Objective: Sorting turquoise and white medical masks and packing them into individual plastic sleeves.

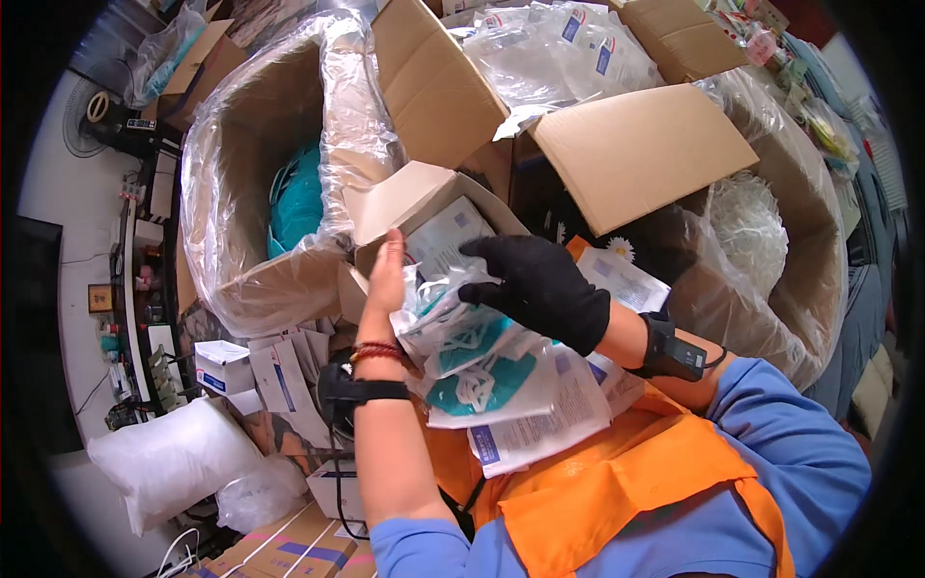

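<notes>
My bare left hand [387, 277] stands on edge with its fingers stretched upward, against the left side of a heap of clear packets [482, 349]. Teal face masks with white ear loops show inside the packets; the thumb is hidden. On the right, my right hand [549, 294] wears a black glove, its thumb and forefinger apart above the heap. The thumb's tip is at the plastic. Just beyond both hands a small open carton [409, 202] holds white printed packets [448, 236]. More printed packets [549, 409] lie on my lap over an orange apron.
A large plastic-lined carton [255, 183] with teal masks [297, 204] stands left. Another lined carton [805, 241] at right holds white ear-loop cord [747, 231]. An open carton's flap [646, 154] juts out ahead. Small white boxes [224, 368] and a white bag [173, 458] lie lower left.
</notes>
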`<move>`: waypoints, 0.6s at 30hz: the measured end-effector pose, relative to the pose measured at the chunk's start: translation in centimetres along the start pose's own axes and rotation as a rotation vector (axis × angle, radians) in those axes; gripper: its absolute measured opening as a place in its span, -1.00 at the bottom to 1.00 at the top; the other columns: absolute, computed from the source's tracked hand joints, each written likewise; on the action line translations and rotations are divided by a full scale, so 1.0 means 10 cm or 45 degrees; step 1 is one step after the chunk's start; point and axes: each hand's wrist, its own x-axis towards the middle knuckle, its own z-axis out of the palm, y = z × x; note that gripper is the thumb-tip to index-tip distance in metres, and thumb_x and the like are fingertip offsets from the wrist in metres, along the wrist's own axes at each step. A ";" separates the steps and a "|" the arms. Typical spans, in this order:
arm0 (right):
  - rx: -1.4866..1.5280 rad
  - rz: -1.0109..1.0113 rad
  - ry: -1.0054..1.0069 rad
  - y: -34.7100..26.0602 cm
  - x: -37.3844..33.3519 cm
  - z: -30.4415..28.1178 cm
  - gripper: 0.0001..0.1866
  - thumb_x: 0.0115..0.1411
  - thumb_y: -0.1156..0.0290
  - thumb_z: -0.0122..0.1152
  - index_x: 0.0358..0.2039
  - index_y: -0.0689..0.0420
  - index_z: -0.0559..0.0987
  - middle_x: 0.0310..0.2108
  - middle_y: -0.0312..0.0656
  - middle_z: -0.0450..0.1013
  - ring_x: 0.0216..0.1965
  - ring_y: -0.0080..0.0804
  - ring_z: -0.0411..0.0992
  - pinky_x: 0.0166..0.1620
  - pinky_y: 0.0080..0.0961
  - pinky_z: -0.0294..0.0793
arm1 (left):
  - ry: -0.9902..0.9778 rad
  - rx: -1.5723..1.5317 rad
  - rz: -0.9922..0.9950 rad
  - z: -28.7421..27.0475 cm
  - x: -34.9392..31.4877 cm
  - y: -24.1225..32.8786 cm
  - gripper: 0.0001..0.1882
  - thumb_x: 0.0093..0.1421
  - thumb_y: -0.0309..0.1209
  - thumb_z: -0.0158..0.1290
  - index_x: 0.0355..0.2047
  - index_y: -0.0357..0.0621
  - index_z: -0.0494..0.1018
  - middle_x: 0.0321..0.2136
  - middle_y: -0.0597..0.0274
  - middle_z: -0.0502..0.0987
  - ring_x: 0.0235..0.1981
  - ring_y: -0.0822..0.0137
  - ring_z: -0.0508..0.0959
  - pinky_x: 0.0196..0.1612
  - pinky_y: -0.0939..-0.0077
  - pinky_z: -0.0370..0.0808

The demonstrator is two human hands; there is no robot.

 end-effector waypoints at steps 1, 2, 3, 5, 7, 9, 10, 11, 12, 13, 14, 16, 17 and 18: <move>-0.005 -0.006 -0.006 0.00 0.04 -0.02 -0.61 0.12 0.10 0.29 -0.15 0.09 0.62 -0.31 -0.04 0.56 -0.30 -0.05 0.54 -0.22 -0.27 0.51 | 0.049 -0.248 0.147 -0.05 0.00 -0.09 -0.20 0.35 0.21 -0.33 0.12 -0.36 0.35 0.05 -0.17 0.46 0.13 0.07 0.44 0.19 0.31 0.28; -0.051 -0.111 0.023 0.02 0.04 -0.10 -0.58 0.11 0.10 0.29 -0.09 0.09 0.59 -0.25 -0.03 0.55 -0.25 -0.05 0.53 -0.16 -0.26 0.50 | 0.056 -0.236 0.102 -0.10 -0.06 0.03 -0.23 0.37 0.18 -0.33 0.11 -0.35 0.38 0.06 -0.12 0.47 0.13 0.15 0.44 0.18 0.37 0.28; -0.097 -0.210 0.052 0.05 0.04 -0.19 -0.53 0.11 0.11 0.30 -0.04 0.10 0.56 -0.19 -0.02 0.54 -0.20 -0.05 0.53 -0.10 -0.26 0.49 | 0.056 -0.222 0.056 -0.15 -0.17 0.25 -0.27 0.39 0.14 -0.33 0.10 -0.33 0.40 0.06 -0.07 0.48 0.13 0.23 0.44 0.18 0.43 0.29; -0.180 -0.248 0.007 0.00 0.00 -0.42 -0.58 0.12 0.24 0.29 0.00 0.08 0.55 -0.15 -0.04 0.53 -0.10 -0.06 0.49 -0.05 -0.25 0.47 | 0.257 -0.059 0.297 -0.26 -0.44 0.48 -0.49 0.43 -0.08 -0.21 -0.05 -0.31 0.51 -0.07 0.04 0.56 0.02 0.26 0.50 0.13 0.44 0.33; -0.079 0.061 -0.237 0.00 -0.08 -0.75 -0.58 0.11 0.41 0.29 0.03 0.03 0.53 -0.08 -0.11 0.50 -0.03 -0.12 0.43 0.05 -0.29 0.37 | 0.390 -0.149 0.401 -0.32 -0.65 0.56 -0.58 0.43 -0.19 -0.17 -0.10 -0.30 0.52 -0.14 0.11 0.58 -0.05 0.30 0.52 0.10 0.44 0.35; -0.200 -0.006 -0.214 0.24 -0.28 -1.02 -0.58 0.09 0.52 0.26 0.01 0.03 0.54 -0.05 -0.12 0.49 -0.01 -0.13 0.41 0.10 -0.29 0.35 | 0.485 -0.187 0.405 -0.37 -0.93 0.68 -0.63 0.42 -0.25 -0.16 -0.15 -0.29 0.53 -0.18 0.16 0.58 -0.09 0.35 0.51 0.06 0.46 0.37; -0.310 -0.069 -0.249 0.34 -0.38 -1.15 -0.53 0.06 0.56 0.24 0.04 0.03 0.52 0.04 -0.13 0.45 0.10 -0.10 0.35 0.17 -0.26 0.31 | 0.494 -0.159 0.352 -0.42 -1.09 0.67 -0.66 0.42 -0.28 -0.15 -0.19 -0.27 0.54 -0.20 0.19 0.58 -0.12 0.39 0.50 0.04 0.49 0.37; -0.315 -0.074 -0.252 0.43 -0.47 -1.25 -0.53 0.06 0.56 0.24 0.04 0.03 0.52 0.04 -0.13 0.45 0.10 -0.10 0.35 0.17 -0.26 0.31 | 0.487 -0.123 0.347 -0.46 -1.26 0.65 -0.70 0.41 -0.30 -0.14 -0.17 -0.24 0.52 -0.21 0.26 0.56 -0.15 0.45 0.47 0.00 0.55 0.36; -0.362 -0.088 -0.288 0.51 -0.58 -1.35 -0.50 0.05 0.58 0.23 0.06 0.03 0.50 0.07 -0.11 0.42 0.15 -0.07 0.31 0.19 -0.23 0.29 | 0.433 -0.181 0.349 -0.45 -1.41 0.64 -0.75 0.38 -0.34 -0.08 -0.18 -0.26 0.50 -0.21 0.23 0.56 -0.14 0.42 0.49 0.00 0.52 0.38; -0.407 -0.102 -0.323 0.55 -0.66 -1.41 -0.47 0.04 0.59 0.23 0.08 0.03 0.49 0.10 -0.10 0.39 0.20 -0.04 0.27 0.21 -0.21 0.27 | 0.379 -0.238 0.352 -0.43 -1.55 0.63 -0.79 0.34 -0.38 -0.03 -0.18 -0.27 0.48 -0.22 0.20 0.56 -0.13 0.39 0.51 0.00 0.49 0.40; -0.463 -0.025 -0.369 0.54 -0.69 -1.45 -0.41 -0.01 0.60 0.23 0.11 0.03 0.46 0.16 -0.07 0.35 0.25 -0.01 0.23 0.25 -0.17 0.23 | 0.352 -0.214 0.377 -0.42 -1.66 0.61 -0.79 0.29 -0.39 0.03 -0.15 -0.26 0.46 -0.21 0.19 0.55 -0.13 0.37 0.51 0.00 0.47 0.41; -0.624 -0.127 -0.379 0.59 -0.71 -1.41 -0.41 -0.03 0.59 0.25 0.09 0.03 0.48 0.17 -0.07 0.34 0.24 0.00 0.24 0.23 -0.16 0.26 | 0.277 -0.122 0.429 -0.40 -1.85 0.61 -0.68 0.17 -0.38 0.15 -0.10 -0.24 0.44 -0.15 0.14 0.51 -0.12 0.29 0.52 0.00 0.43 0.42; -0.781 -0.232 -0.387 0.64 -0.73 -1.38 -0.42 -0.05 0.58 0.26 0.07 0.03 0.50 0.19 -0.07 0.33 0.23 0.01 0.26 0.22 -0.16 0.29 | 0.277 -0.026 0.461 -0.37 -1.89 0.59 -0.63 0.09 -0.44 0.19 -0.09 -0.24 0.41 -0.12 0.09 0.48 -0.08 0.23 0.51 0.04 0.40 0.40; -0.784 -0.227 -0.384 0.70 -0.74 -1.34 -0.42 -0.05 0.58 0.26 0.07 0.03 0.50 0.19 -0.07 0.33 0.23 0.01 0.26 0.22 -0.16 0.29 | 0.270 -0.021 0.506 -0.33 -1.93 0.56 -0.60 0.04 -0.49 0.21 -0.09 -0.23 0.39 -0.11 0.08 0.48 -0.07 0.19 0.50 0.06 0.38 0.40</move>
